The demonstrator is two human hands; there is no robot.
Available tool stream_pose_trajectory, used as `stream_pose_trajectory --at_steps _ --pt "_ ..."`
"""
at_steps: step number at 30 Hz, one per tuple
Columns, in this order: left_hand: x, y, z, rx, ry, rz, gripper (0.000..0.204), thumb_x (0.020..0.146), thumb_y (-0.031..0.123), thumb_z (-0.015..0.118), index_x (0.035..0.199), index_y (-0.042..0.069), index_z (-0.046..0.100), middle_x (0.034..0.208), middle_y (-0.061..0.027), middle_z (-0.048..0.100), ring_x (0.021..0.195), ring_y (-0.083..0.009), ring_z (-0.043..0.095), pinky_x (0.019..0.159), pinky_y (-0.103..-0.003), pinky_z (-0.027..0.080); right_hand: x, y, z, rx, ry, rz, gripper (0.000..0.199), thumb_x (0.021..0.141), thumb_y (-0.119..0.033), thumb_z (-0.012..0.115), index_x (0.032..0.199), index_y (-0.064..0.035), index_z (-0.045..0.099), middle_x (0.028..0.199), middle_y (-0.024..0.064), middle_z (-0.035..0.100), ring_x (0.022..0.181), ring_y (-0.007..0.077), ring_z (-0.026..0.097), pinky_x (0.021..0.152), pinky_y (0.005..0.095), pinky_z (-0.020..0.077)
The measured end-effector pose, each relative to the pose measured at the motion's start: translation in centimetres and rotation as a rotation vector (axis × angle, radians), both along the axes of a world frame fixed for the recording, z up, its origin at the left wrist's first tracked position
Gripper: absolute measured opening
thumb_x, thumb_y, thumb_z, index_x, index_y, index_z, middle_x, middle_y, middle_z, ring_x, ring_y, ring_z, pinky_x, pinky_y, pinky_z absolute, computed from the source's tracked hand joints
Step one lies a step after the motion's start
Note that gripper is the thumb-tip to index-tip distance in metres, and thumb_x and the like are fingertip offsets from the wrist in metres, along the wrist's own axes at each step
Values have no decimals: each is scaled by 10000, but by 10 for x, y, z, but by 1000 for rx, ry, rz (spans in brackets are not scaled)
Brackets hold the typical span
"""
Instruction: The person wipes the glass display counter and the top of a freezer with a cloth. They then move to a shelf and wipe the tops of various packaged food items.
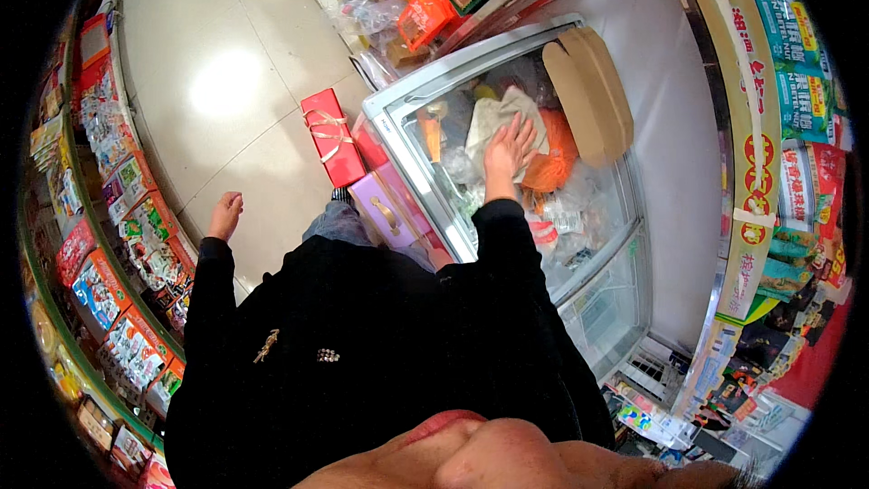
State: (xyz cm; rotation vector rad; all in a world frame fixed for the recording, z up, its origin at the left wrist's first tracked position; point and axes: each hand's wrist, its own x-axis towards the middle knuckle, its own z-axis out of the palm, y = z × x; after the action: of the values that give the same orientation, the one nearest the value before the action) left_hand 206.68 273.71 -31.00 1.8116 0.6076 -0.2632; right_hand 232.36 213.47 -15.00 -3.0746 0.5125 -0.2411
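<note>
My right hand (510, 156) lies flat on a pale cloth (491, 119), fingers stretched out, pressing it against the glass top of a chest freezer (396, 147). Through the glass show an orange bag (558, 152) and several clear plastic packs (584, 219). A piece of brown cardboard (588, 97) rests on the freezer's far right part, beside the cloth. Away to the left, my left hand (227, 215) hangs over the tiled floor with its fingers loosely curled together. Nothing shows in it.
Against the freezer's left side stand a red gift box (334, 138) with a ribbon and a purple box (389, 205) with a gold handle. Shelves of packaged snacks (136, 254) curve along the left. Hanging packets (801, 100) line the right. Plastic bags (369, 9) lie beyond the freezer.
</note>
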Motion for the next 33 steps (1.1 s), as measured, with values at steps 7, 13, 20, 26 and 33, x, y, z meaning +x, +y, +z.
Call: stream_pose_trajectory --at_steps 7,13,20,26,33 --pt "-18 -46 -27 52 200 -310 289 963 279 584 1080 24 653 814 -98 692 711 -178 640 671 -344 514 49 80 -56 -237 -25 105 649 991 -398 337 1553 -89 234 1632 129 175 1514 282 121 1204 545 35" --pt "-112 -61 -92 222 400 -813 274 912 293 609 949 37 701 775 -161 676 721 -264 668 662 -403 515 -45 117 -19 176 -47 564 520 920 -290 535 1421 -159 492 1551 75 368 1476 274 240 1189 557 139" --pt "-4 -37 -73 432 306 -986 288 911 285 599 939 19 704 764 -180 660 744 -273 675 674 -409 515 -169 -39 8 85 27 149 530 899 -263 570 1422 -299 486 1564 16 343 1468 234 259 1175 591 148" --pt "125 -99 18 183 104 -471 355 959 291 573 1083 -35 635 901 -123 683 812 -202 672 734 -322 522 -264 -145 -23 -128 -90 -552 545 943 -375 465 1470 -244 429 1563 73 341 1464 276 261 1158 618 139" --pt "261 -312 219 -478 -41 -447 441 976 337 612 1238 -12 554 1101 -131 661 986 -198 651 887 -327 523 -199 -183 -36 -102 -130 -1009 595 956 -394 432 1479 -111 404 1574 161 301 1465 319 241 1168 576 163"
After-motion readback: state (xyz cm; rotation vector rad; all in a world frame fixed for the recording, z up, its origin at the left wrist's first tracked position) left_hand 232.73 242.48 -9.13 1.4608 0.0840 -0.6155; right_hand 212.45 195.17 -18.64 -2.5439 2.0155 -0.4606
